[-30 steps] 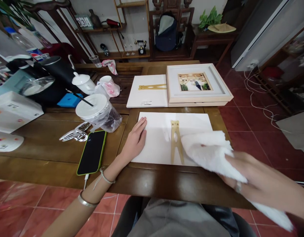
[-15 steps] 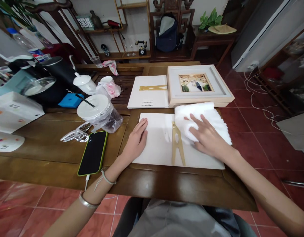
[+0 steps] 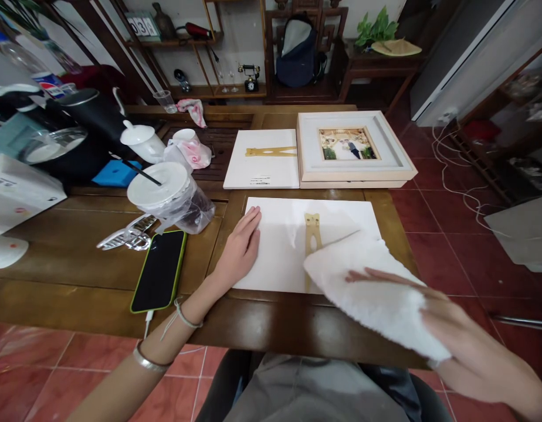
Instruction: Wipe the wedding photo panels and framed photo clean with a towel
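Cloth [image 3: 363, 275] shifted toward near edge of table [image 3: 271, 316]; your right hand [image 3: 449, 328] on it, grip unclear; left hand [image 3: 239, 253] flat on left edge of board [image 3: 275, 252], fingers together.

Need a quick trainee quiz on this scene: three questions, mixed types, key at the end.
1. Multiple choice. What is the bare right hand touching?
a) a wooden spoon
b) a white fluffy cloth
c) a pair of red scissors

2. True or false. The gold-coloured, flat, forked piece on the white rectangular board nearest the person is wholly visible.

3. Fill in. The bare left hand rests at that board's ____ edge, from the person's side.

Key
1. b
2. False; the cloth hides part of it.
3. left
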`<action>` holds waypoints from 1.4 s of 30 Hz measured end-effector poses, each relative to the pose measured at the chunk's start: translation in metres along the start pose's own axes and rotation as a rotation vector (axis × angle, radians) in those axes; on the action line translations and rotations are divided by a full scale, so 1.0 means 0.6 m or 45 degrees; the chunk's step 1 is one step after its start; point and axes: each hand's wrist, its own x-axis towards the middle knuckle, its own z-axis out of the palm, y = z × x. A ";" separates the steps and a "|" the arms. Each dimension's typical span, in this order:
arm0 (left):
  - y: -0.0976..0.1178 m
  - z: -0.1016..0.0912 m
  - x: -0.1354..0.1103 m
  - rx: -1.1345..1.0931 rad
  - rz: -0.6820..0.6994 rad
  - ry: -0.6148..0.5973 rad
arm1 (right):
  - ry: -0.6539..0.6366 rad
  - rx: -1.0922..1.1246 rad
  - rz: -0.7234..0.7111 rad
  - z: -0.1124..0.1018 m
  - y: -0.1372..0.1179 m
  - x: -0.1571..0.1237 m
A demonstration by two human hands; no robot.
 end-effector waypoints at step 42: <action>-0.002 -0.001 0.001 -0.058 -0.011 0.009 | 0.084 -0.248 0.314 0.019 0.057 0.151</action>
